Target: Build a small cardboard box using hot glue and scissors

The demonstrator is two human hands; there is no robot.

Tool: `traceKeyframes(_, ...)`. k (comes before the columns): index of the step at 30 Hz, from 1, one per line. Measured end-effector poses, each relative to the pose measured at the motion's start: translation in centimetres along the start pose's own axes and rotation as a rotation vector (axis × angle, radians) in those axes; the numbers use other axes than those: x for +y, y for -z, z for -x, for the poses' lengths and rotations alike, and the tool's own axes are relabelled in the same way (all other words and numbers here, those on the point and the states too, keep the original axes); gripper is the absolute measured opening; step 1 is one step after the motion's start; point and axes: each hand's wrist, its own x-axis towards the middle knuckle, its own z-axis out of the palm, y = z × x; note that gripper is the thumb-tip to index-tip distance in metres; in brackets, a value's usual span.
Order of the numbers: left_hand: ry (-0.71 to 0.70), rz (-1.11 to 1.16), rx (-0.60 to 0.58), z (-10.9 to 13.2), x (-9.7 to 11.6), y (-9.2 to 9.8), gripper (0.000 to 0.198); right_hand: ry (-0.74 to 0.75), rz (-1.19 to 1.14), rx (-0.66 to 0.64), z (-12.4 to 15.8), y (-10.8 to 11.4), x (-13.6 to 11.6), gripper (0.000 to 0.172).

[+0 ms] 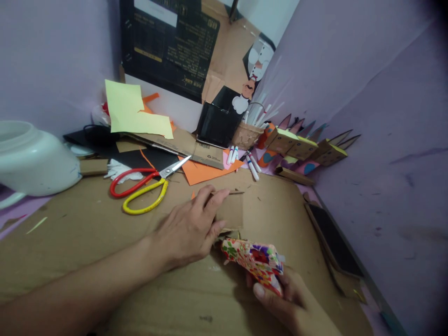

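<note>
My left hand (191,228) lies on a small brown cardboard piece (231,212), fingers pressed down on it, on a large cardboard sheet (105,242). My right hand (292,303) is closed around a floral-patterned object (255,261), its tip meeting the lower edge of the cardboard piece. What the floral object is, I cannot tell for sure; it looks like a wrapped cutter handle.
Red-and-yellow scissors (143,186) lie behind my left hand. Orange paper (203,172), yellow paper (133,112), markers (252,165), a wicker basket (247,135), a black box (217,123) and paper crafts (301,147) crowd the back. A white bowl (31,158) sits left.
</note>
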Motion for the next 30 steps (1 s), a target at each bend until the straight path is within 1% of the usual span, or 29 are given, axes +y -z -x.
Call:
traceKeyframes(2, -0.001, 0.004, -0.002, -0.1, 0.0, 0.0, 0.052, -0.005, -0.005, -0.001, 0.0, 0.0, 0.2, 0.04)
traceKeyframes(5, 0.001, 0.006, -0.004, -0.1, 0.1, 0.0, 0.052, 0.002, 0.011, -0.043, 0.1, 0.1, 0.8, 0.039)
traceKeyframes(10, 0.009, 0.01, -0.004, -0.2, 0.1, 0.1, 0.052, 0.011, 0.012, 0.0, -0.1, 0.0, 1.0, 0.044)
traceKeyframes(13, 0.01, 0.011, -0.011, -0.2, 0.0, 0.1, 0.052, 0.008, 0.03, 0.0, 0.0, 0.1, 0.4, 0.037)
traceKeyframes(16, -0.005, 0.014, -0.007, -0.2, 0.0, 0.1, 0.052, -0.005, 0.028, 0.037, 0.3, 0.2, 0.0, 0.034)
traceKeyframes(19, -0.002, 0.008, -0.007, -0.2, 0.0, 0.1, 0.051, -0.029, -0.023, 0.104, 0.5, 0.3, 0.2, 0.041)
traceKeyframes(22, -0.002, 0.003, -0.003, -0.2, 0.0, 0.0, 0.051, -0.055, -0.056, 0.108, 0.6, 0.4, 0.3, 0.05)
traceKeyframes(24, -0.003, 0.004, 0.001, -0.2, 0.0, 0.0, 0.051, -0.054, -0.05, 0.095, 0.5, 0.5, 0.1, 0.05)
traceKeyframes(27, -0.005, 0.008, 0.005, -0.2, 0.0, 0.0, 0.051, -0.041, -0.028, 0.079, 0.6, 0.6, -0.1, 0.046)
traceKeyframes(28, -0.005, 0.008, 0.006, -0.2, -0.1, 0.0, 0.051, -0.042, -0.032, 0.09, 0.6, 0.7, 0.0, 0.045)
traceKeyframes(30, 0.0, 0.008, 0.006, -0.3, -0.1, 0.0, 0.05, -0.066, -0.043, 0.153, 0.7, 0.8, 0.3, 0.046)
